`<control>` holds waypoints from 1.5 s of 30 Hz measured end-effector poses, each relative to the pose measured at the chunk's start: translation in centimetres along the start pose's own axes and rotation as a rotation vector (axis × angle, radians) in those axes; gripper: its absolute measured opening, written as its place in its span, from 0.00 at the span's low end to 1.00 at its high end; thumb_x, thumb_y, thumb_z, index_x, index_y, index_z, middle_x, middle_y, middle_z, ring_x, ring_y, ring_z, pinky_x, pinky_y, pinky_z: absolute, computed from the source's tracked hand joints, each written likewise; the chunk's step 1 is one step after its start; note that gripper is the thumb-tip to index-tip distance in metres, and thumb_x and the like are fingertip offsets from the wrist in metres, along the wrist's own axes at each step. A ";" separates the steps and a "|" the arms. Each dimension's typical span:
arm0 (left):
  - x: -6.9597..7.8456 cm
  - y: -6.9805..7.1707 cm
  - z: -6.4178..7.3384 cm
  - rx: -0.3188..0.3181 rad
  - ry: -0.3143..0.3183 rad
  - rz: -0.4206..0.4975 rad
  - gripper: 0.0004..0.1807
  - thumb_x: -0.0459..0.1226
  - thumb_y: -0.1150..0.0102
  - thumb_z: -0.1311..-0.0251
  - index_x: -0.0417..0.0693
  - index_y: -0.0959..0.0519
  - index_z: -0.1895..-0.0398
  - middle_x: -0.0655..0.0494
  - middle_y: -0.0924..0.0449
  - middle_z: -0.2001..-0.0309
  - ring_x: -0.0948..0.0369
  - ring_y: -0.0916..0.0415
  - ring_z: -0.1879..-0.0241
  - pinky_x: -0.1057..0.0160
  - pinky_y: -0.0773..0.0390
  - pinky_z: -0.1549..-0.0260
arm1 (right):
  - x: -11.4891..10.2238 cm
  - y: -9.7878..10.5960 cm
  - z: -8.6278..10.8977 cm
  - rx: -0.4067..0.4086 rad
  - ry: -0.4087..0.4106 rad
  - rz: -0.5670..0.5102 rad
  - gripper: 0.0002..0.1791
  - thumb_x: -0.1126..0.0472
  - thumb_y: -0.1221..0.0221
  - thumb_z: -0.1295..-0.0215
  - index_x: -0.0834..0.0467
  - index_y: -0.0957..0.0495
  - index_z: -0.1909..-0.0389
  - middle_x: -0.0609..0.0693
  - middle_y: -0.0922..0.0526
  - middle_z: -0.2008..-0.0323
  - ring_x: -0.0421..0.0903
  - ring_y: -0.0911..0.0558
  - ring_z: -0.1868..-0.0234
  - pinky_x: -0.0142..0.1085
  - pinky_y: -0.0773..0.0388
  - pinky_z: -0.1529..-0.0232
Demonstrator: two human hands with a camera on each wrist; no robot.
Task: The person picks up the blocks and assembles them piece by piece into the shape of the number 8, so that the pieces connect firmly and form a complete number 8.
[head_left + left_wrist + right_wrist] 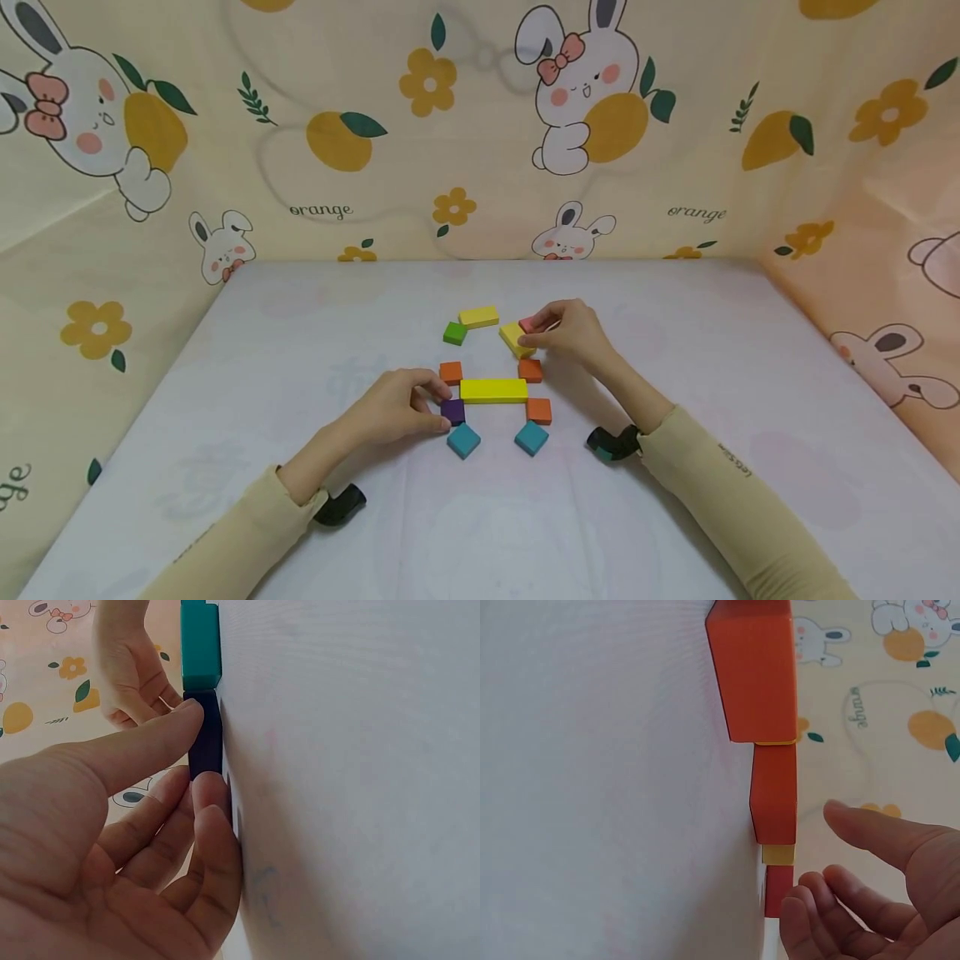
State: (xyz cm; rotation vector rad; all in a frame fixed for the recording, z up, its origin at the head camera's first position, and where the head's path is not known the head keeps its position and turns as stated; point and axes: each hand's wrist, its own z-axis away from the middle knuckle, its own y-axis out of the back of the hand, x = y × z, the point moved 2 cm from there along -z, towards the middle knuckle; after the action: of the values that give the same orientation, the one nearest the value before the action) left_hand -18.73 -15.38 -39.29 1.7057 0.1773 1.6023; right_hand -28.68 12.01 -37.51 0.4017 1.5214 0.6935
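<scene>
a: head view, 12 o'clock being the far edge of the tabletop (420, 533). left hand (390, 408)?
b: grip grasping: thumb and fingers pinch the purple block (452, 412) from its 9 o'clock side. left wrist view agrees.

a: position of that block?
b: on the tabletop, at 8 o'clock from the long yellow block (493, 391). the first teal block (464, 441) sits just beside it at 5 o'clock, turned cornerwise.

a: right hand (572, 333)?
b: grip released. in the right wrist view the thumb stands well apart from the fingers; fingertips are at the pink block (527, 324), contact unclear. the pink block lies at 1 o'clock from the long yellow block, just beside the slanted yellow block (512, 336).

a: remaining pieces around the long yellow block?
b: first orange block (451, 372) at 10 o'clock, second orange block (529, 371) at 2, third orange block (538, 411) at 4. second teal block (532, 438) just below the third orange one, also cornerwise. green block (454, 333) at 11, with the far yellow block (478, 317) at its 1 to 2 o'clock.

a: background?
b: cloth backdrop (487, 167), printed with rabbits, oranges and flowers.
</scene>
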 end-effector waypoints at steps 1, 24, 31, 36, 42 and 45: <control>0.0 0.0 0.0 0.000 -0.001 -0.001 0.17 0.36 0.25 0.48 0.49 0.20 0.56 0.58 0.20 0.59 0.60 0.22 0.70 0.60 0.22 0.63 | 0.0 0.0 0.0 -0.001 -0.003 0.001 0.17 0.55 0.24 0.50 0.59 0.16 0.62 0.52 0.17 0.67 0.51 0.22 0.63 0.38 0.24 0.67; 0.2 -0.3 0.0 -0.002 0.014 0.009 0.17 0.36 0.25 0.48 0.49 0.20 0.56 0.57 0.20 0.58 0.60 0.23 0.71 0.61 0.22 0.64 | 0.6 -0.8 0.0 -0.064 -0.072 -0.014 0.21 0.58 0.24 0.51 0.62 0.20 0.58 0.54 0.19 0.65 0.51 0.24 0.61 0.35 0.25 0.65; 0.1 -0.2 0.0 0.007 0.017 0.000 0.17 0.37 0.25 0.48 0.50 0.19 0.56 0.58 0.20 0.59 0.60 0.23 0.71 0.61 0.22 0.64 | 0.1 -1.1 -0.3 -0.056 -0.045 0.043 0.23 0.57 0.23 0.53 0.62 0.21 0.60 0.54 0.20 0.66 0.51 0.25 0.63 0.34 0.25 0.67; 0.1 -0.1 0.0 0.003 0.010 -0.002 0.17 0.37 0.25 0.48 0.49 0.19 0.56 0.58 0.20 0.59 0.60 0.23 0.71 0.61 0.22 0.64 | 0.0 -1.3 -0.4 -0.054 -0.048 0.060 0.24 0.56 0.22 0.54 0.62 0.21 0.60 0.54 0.20 0.67 0.50 0.25 0.64 0.34 0.25 0.68; 0.1 -0.1 0.1 0.003 0.009 0.002 0.17 0.37 0.25 0.48 0.49 0.19 0.56 0.58 0.20 0.58 0.60 0.22 0.71 0.61 0.22 0.64 | 0.1 -1.4 -0.5 -0.046 -0.051 0.056 0.25 0.57 0.22 0.55 0.62 0.21 0.60 0.54 0.20 0.67 0.50 0.24 0.64 0.34 0.25 0.68; 0.1 -0.1 0.1 0.002 0.014 0.005 0.17 0.37 0.25 0.48 0.49 0.19 0.56 0.58 0.20 0.58 0.60 0.23 0.71 0.61 0.22 0.64 | 0.1 -1.4 -0.5 -0.040 -0.059 0.046 0.24 0.57 0.22 0.54 0.63 0.21 0.59 0.55 0.20 0.67 0.51 0.24 0.64 0.33 0.24 0.68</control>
State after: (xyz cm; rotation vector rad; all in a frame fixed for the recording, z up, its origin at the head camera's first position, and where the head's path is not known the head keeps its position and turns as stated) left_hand -18.60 -15.26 -39.29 1.6988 0.1814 1.6186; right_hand -28.95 10.95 -38.46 0.4245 1.4447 0.7408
